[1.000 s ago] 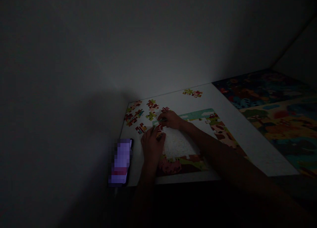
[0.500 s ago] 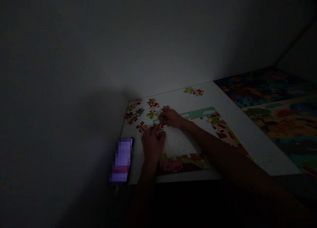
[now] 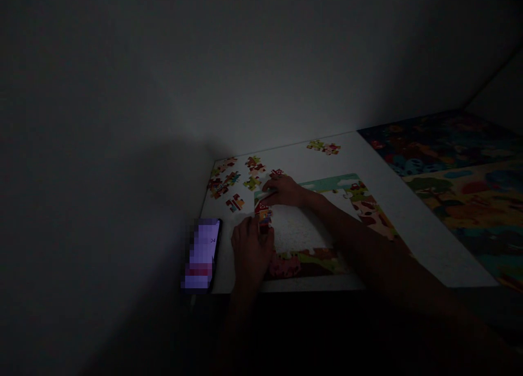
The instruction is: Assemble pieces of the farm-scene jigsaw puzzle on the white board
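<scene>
A partly assembled jigsaw puzzle frame point(image 3: 312, 184) lies on a white board, its middle bare. My left hand point(image 3: 251, 250) is at the frame's left side, thumb and fingers around the lower part of a puzzle piece point(image 3: 265, 229). Just above it is a piece with a red barn roof point(image 3: 263, 206), joined to the left side. Reaching over the top left corner, my right hand point(image 3: 286, 192) rests with thumb and forefinger apart by the red roof. A loose red piece point(image 3: 277, 173) lies just beyond its knuckles. The fingertips are dim.
Several loose puzzle pieces point(image 3: 223, 184) are scattered at the board's point(image 3: 433, 245) far left, and a few more pieces point(image 3: 324, 146) at the back. A lit phone point(image 3: 203, 256) lies at the left edge. Colourful finished pictures point(image 3: 461, 196) cover the right side. A wall stands behind.
My left hand has drawn down toward me along the left side, uncovering the red barn piece. My right hand's thumb and forefinger have spread apart. The view has shifted slightly.
</scene>
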`<state>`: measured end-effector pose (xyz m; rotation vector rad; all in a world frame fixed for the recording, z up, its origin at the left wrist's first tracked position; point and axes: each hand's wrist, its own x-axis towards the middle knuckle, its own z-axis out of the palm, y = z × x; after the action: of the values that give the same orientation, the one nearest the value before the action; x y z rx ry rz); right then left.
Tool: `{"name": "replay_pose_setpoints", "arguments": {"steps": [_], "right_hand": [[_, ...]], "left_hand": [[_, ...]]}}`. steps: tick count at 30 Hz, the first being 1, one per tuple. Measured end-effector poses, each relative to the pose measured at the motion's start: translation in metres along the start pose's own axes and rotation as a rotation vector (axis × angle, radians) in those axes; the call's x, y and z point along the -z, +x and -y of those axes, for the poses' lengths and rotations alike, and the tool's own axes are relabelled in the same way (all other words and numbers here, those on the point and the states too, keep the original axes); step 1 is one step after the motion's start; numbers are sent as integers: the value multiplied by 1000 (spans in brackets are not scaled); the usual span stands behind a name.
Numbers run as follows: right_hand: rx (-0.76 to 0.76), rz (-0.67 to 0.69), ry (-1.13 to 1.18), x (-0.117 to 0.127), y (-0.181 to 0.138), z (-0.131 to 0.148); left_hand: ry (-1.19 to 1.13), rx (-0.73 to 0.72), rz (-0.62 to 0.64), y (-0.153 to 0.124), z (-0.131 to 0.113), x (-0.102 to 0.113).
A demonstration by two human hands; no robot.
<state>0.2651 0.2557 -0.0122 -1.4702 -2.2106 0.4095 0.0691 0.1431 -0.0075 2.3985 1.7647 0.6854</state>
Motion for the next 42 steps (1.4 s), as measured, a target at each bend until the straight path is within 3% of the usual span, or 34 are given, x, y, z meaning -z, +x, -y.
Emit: {"name": "replay_pose_setpoints", "arguments": {"steps": [16, 33, 42], "right_hand": [[28, 20, -42, -7, 1, -6], [-7, 47, -40, -6, 0, -3], [-64, 85, -46, -3, -3, 5]], "left_hand": [[-43, -70, -38, -8, -4, 4], [-27, -46, -12, -9, -10, 5], [0, -114, 15, -7, -6, 0]]}}
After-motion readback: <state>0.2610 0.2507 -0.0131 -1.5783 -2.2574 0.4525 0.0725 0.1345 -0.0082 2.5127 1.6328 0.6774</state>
